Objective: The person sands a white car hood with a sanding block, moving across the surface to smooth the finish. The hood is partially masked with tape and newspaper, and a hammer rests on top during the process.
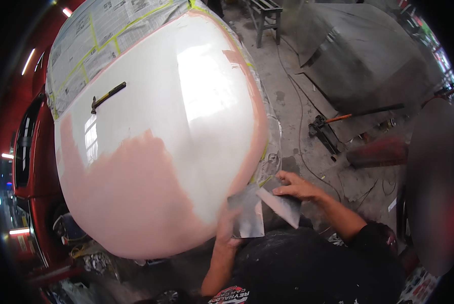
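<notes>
Low in front of my body, beside the near right edge of the car panel, I hold two thin flat filler spreaders. My left hand (228, 225), slightly blurred, grips a grey metal spreader (249, 215) by its left side. Closed on the other spreader (287, 205) is my right hand (299, 186), its thumb and fingers at the upper edge. A band of pale pink filler (278, 209) lies along that spreader. The two spreaders meet or nearly meet at their tops. The white panel (146, 109) carries broad pink filler (130, 202) over its near left part and right edge.
On the panel's far left lies a hammer (107, 97). Newspaper masking (92, 43) with yellow-green tape covers the area beyond. A red vehicle (32, 152) stands at left. To the right are a floor jack (324, 133), a cable (300, 109), a covered grey shape (368, 55) and a metal stand (264, 17).
</notes>
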The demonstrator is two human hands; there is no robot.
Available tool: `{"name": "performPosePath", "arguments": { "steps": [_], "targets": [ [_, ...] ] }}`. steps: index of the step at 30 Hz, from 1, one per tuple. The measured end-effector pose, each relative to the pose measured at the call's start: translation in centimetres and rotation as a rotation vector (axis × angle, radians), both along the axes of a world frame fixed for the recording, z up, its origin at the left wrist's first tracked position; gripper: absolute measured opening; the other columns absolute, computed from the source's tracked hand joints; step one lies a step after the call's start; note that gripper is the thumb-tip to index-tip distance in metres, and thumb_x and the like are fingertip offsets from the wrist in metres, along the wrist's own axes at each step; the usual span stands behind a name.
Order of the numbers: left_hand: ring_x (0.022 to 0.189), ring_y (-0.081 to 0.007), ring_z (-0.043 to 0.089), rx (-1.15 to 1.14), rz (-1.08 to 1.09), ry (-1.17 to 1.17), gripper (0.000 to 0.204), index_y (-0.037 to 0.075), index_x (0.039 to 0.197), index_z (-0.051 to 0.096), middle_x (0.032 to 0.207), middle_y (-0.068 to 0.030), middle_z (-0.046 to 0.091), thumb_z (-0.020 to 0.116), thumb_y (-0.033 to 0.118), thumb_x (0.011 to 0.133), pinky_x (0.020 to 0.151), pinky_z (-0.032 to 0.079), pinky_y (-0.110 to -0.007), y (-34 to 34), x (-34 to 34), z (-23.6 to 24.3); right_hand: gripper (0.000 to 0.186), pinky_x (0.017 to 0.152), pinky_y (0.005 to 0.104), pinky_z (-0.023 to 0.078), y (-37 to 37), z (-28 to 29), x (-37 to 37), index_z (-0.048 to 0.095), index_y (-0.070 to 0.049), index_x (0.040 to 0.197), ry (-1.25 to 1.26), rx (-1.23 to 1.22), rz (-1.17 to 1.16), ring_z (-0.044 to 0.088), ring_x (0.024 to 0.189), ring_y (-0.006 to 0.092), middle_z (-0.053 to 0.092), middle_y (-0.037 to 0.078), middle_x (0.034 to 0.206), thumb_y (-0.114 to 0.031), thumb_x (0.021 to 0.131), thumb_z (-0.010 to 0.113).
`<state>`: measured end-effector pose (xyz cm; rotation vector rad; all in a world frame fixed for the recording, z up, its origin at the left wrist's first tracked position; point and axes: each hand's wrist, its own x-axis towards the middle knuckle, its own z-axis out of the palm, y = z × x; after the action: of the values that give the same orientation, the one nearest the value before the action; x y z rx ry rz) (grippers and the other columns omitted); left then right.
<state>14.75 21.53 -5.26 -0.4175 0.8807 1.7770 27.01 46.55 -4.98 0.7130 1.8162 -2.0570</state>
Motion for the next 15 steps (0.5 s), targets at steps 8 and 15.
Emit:
{"name": "performPosePath", "arguments": {
  "steps": [8, 15],
  "targets": [
    [0.108, -0.0270, 0.064, -0.058, 0.267, 0.477, 0.041, -0.003, 0.135, 0.046, 0.122, -0.0162, 0.061, 0.052, 0.009, 0.096, 0.093, 0.052, -0.040, 3.6, -2.4, 10.2, 0.039, 0.075, 0.0440, 0.048, 8.4, 1.8, 1.9, 0.051, 0.002, 0.113, 0.012, 0.748, -0.017, 0.064, 0.089, 0.0395, 0.063, 0.027, 0.087, -0.017, 0.083, 0.068],
    [0.104, -0.0222, 0.064, -0.043, 0.154, 0.409, 0.036, -0.002, 0.129, 0.051, 0.116, -0.0135, 0.064, 0.053, 0.010, 0.096, 0.090, 0.052, -0.036, 3.1, -2.6, 7.4, 0.054, 0.092, 0.0426, 0.048, 2.3, 7.2, 1.2, 0.056, -0.007, 0.128, 0.421, 0.622, -0.210, 0.060, 0.109, 0.0354, 0.061, 0.016, 0.119, 0.003, 0.076, 0.061]
  ]
}}
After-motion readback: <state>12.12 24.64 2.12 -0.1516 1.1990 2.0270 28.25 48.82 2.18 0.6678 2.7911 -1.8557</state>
